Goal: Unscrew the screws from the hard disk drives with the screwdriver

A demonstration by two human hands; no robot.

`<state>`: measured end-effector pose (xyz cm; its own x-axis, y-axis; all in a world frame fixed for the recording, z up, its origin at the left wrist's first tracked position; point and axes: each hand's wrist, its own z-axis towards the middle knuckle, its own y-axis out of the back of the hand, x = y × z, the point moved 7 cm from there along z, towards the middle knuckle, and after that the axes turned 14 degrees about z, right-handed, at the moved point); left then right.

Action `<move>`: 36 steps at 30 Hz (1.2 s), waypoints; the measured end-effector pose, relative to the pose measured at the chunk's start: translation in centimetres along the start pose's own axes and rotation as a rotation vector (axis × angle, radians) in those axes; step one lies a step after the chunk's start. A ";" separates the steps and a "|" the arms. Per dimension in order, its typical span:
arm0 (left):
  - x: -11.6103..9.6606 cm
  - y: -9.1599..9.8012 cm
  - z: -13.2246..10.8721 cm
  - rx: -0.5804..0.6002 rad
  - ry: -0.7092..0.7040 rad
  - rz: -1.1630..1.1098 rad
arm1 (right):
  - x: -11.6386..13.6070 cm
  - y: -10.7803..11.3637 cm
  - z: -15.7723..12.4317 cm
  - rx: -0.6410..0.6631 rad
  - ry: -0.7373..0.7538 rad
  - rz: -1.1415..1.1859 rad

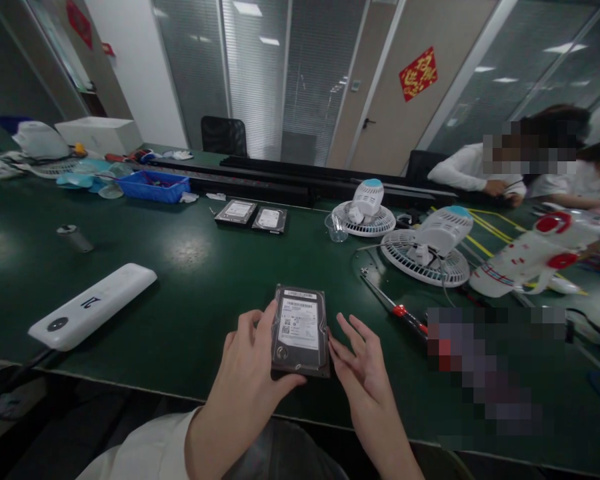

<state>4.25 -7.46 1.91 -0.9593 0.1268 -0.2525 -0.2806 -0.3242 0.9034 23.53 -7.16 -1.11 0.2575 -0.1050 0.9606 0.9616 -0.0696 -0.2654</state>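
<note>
A hard drive (300, 330) with a white label lies flat near the front edge of the green table (190, 280). My left hand (253, 363) curls round its left side and near corner, thumb under the front edge, gripping it. Against the drive's right edge rests my right hand (363, 360), its fingers spread and stretched out, touching but not wrapped round it.
A white power bank (93, 305) lies at the left, a red-handled screwdriver (395, 308) at the right. Two more hard drives (253, 215) sit farther back, beside two small white fans (423, 250). A blue tray (155, 185) stands far left. Two people sit at the far right.
</note>
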 end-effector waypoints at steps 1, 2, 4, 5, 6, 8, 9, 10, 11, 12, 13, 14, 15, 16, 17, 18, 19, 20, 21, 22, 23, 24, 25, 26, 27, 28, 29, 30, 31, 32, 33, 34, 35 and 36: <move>0.0 -0.1 0.0 0.000 0.002 -0.017 | 0.0 0.0 0.0 0.003 0.006 -0.010; 0.1 -0.2 0.1 -0.005 0.003 -0.031 | 0.0 -0.1 0.1 0.004 0.014 -0.019; 0.1 -0.5 0.1 -0.014 0.001 -0.053 | 0.0 -0.1 0.2 0.000 0.031 -0.034; 0.1 -0.7 0.2 -0.015 -0.002 -0.067 | -0.1 -0.2 0.3 0.000 0.037 -0.041; 0.2 -0.8 0.2 -0.013 -0.007 -0.083 | -0.2 -0.2 0.3 0.004 0.040 -0.048; 0.6 -0.9 0.4 0.007 -0.018 -0.120 | -0.3 -0.2 0.3 0.032 0.051 -0.073; 0.9 -0.9 0.5 0.029 -0.026 -0.138 | -0.1 0.0 0.2 0.051 0.072 -0.107; 1.3 -0.7 0.8 0.053 -0.032 -0.150 | 0.3 0.3 0.3 0.062 0.115 -0.174; 1.7 -0.4 1.3 0.088 -0.045 -0.154 | 1.1 0.9 0.3 0.062 0.176 -0.270; 2.2 0.1 1.9 0.117 -0.046 -0.151 | 2.2 1.7 0.5 0.040 0.268 -0.417; 2.7 0.7 2.7 0.142 -0.052 -0.136 | 3.6 2.8 0.6 -0.020 0.372 -0.617; 3.1 1.5 3.7 0.157 -0.061 -0.115 | 5.1 3.8 0.9 -0.092 0.481 -0.829; 3.4 2.3 4.9 0.168 -0.074 -0.100 | 6.5 4.7 1.2 -0.148 0.559 -1.041; 3.5 3.0 6.3 0.167 -0.084 -0.096 | 7.6 5.5 1.9 -0.169 0.591 -1.230; 3.5 3.6 7.8 0.170 -0.100 -0.099 | 8.4 6.2 2.7 -0.173 0.582 -1.382; 3.3 4.0 9.3 0.172 -0.117 -0.094 | 8.9 7.0 3.7 -0.165 0.532 -1.507; 3.1 4.0 10.8 0.189 -0.120 -0.083 | 9.1 7.6 4.7 -0.145 0.448 -1.622; 2.9 3.7 12.3 0.211 -0.116 -0.075 | 9.1 8.2 5.6 -0.121 0.340 -1.721; 2.7 3.1 13.6 0.223 -0.112 -0.071 | 8.9 8.6 6.3 -0.086 0.238 -1.801; 2.5 2.4 14.8 0.230 -0.106 -0.067 | 8.9 8.5 6.8 -0.046 0.207 -1.824; 2.4 1.5 15.8 0.221 -0.099 -0.070 | 8.7 8.3 7.2 -0.013 0.178 -1.842; 2.5 0.5 16.5 0.225 -0.077 -0.094 | 8.6 8.0 7.5 0.015 0.164 -1.850; 2.8 -0.5 17.0 0.232 -0.049 -0.128 | 8.4 7.6 7.6 0.034 0.157 -1.853; 3.1 -1.5 17.3 0.236 -0.028 -0.162 | 8.2 7.4 7.7 0.042 0.144 -1.860; 3.3 -2.4 17.3 0.236 -0.023 -0.177 | 8.0 7.2 7.7 0.040 0.130 -1.866; 3.6 -3.1 17.3 0.238 -0.023 -0.192 | 7.9 7.2 7.7 0.028 0.114 -1.871; 3.9 -3.7 17.1 0.241 -0.030 -0.206 | 7.8 7.3 7.7 0.008 0.097 -1.874; 4.1 -4.2 16.9 0.244 -0.043 -0.217 | 7.8 7.4 7.7 -0.016 0.080 -1.875; 4.3 -4.5 16.7 0.245 -0.058 -0.232 | 7.7 7.6 7.7 -0.041 0.063 -1.876; 4.4 -4.7 16.6 0.244 -0.074 -0.254 | 7.7 7.8 7.7 -0.059 0.047 -1.875; 4.6 -4.9 16.5 0.243 -0.088 -0.281 | 7.7 7.9 7.7 -0.073 0.034 -1.874; 4.8 -5.1 16.4 0.242 -0.097 -0.313 | 7.7 7.9 7.6 -0.082 0.024 -1.870; 5.0 -5.3 16.3 0.242 -0.098 -0.345 | 7.7 7.9 7.6 -0.091 0.017 -1.865; 5.2 -5.4 16.3 0.241 -0.093 -0.374 | 7.7 7.9 7.6 -0.104 0.012 -1.856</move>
<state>1.33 10.26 1.40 -0.7832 0.2813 -0.5544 -0.5811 -0.0140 0.8137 33.87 -1.02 4.85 -0.9869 0.1611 -0.0099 -0.0331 -0.1420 0.9893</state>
